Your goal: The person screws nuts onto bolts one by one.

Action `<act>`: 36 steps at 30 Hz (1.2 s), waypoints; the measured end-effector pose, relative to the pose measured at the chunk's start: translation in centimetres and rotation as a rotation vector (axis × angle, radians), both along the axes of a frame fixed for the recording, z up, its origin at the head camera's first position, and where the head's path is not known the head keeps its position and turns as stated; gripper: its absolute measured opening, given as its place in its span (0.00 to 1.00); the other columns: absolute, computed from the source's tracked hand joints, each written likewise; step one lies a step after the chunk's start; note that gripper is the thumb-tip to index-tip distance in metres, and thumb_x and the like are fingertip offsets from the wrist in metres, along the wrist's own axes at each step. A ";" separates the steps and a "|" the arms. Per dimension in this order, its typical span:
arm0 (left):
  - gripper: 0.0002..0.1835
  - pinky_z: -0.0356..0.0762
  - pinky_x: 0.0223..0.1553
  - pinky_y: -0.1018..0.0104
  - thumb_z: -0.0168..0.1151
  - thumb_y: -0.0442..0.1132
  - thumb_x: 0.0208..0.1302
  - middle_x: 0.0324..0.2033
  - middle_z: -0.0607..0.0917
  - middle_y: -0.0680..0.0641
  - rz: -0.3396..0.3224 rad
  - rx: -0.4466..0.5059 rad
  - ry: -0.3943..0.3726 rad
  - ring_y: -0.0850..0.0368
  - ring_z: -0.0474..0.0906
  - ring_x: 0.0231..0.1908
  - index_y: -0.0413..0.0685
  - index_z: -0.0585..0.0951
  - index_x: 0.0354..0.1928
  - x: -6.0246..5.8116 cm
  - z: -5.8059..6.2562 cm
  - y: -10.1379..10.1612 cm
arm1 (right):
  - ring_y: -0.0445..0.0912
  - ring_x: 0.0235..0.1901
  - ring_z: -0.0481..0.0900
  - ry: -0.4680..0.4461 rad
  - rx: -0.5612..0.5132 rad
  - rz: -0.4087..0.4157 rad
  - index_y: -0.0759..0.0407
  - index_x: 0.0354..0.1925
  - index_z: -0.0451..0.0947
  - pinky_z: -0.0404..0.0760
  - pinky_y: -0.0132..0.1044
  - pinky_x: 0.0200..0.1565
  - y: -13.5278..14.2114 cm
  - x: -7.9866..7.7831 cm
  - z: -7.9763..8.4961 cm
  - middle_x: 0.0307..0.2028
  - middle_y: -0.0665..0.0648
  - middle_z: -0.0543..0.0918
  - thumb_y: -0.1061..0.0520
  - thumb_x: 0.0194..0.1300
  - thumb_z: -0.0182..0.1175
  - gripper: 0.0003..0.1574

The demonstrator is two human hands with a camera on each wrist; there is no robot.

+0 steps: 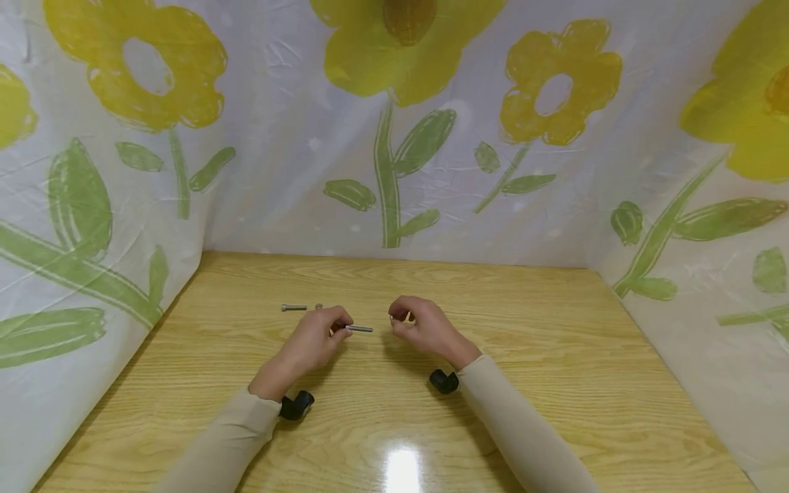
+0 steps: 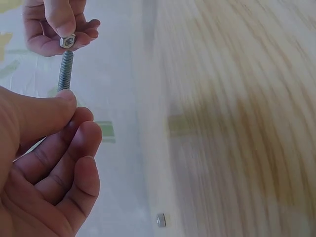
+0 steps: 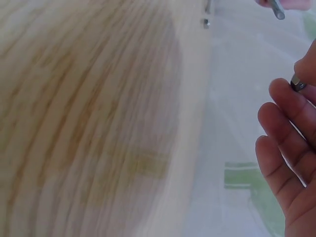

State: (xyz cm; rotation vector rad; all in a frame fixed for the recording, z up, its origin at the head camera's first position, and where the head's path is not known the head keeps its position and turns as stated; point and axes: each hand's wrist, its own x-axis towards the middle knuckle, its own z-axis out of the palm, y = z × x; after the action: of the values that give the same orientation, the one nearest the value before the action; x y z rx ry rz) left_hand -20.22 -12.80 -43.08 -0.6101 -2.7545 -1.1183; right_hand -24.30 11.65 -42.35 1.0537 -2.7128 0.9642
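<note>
My left hand (image 1: 313, 340) pinches a silver bolt (image 1: 360, 329) between thumb and fingers, its threaded shank pointing right toward the other hand. In the left wrist view the bolt (image 2: 65, 71) shows its threads, while its head is hidden in the grip. My right hand (image 1: 427, 327) pinches a small hex nut (image 2: 68, 41) between thumb and index finger. The nut (image 3: 297, 82) is close to the bolt's tip but apart from it in the right wrist view. Both hands are held above the wooden table.
Another bolt (image 1: 294, 307) lies on the wooden table (image 1: 524, 370) left of the left hand, with a loose nut (image 1: 318, 306) beside it. Black wrist devices (image 1: 297, 406) sit under both wrists. A flower-printed cloth (image 1: 277, 171) encloses the table at the back and sides.
</note>
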 end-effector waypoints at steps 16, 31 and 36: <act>0.04 0.74 0.30 0.66 0.64 0.32 0.63 0.28 0.81 0.57 -0.022 0.091 0.062 0.64 0.73 0.28 0.49 0.80 0.37 0.0 -0.4 1.9 | 0.39 0.33 0.75 0.029 -0.151 0.039 0.53 0.41 0.77 0.76 0.35 0.35 1.3 0.7 -0.6 0.35 0.47 0.80 0.62 0.64 0.59 0.07; 0.04 0.74 0.32 0.66 0.64 0.33 0.63 0.29 0.82 0.56 -0.055 0.147 0.095 0.64 0.75 0.29 0.48 0.80 0.38 -0.3 -0.6 2.9 | 0.41 0.34 0.77 -0.024 -0.228 0.025 0.56 0.42 0.79 0.79 0.44 0.38 1.7 0.9 -0.9 0.35 0.47 0.82 0.63 0.64 0.60 0.07; 0.04 0.74 0.31 0.66 0.64 0.33 0.63 0.29 0.81 0.56 -0.062 0.158 0.100 0.64 0.74 0.29 0.48 0.80 0.39 -0.2 -0.4 3.0 | 0.42 0.35 0.78 -0.062 -0.281 0.031 0.58 0.42 0.79 0.79 0.46 0.40 1.7 0.9 -1.1 0.36 0.49 0.82 0.62 0.65 0.60 0.06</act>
State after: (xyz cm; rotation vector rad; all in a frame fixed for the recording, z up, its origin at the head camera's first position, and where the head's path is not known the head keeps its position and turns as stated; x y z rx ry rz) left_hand -20.45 -9.77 -43.50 -0.7136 -2.5504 -1.2665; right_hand -23.38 13.36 -43.40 1.0283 -2.5126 1.3557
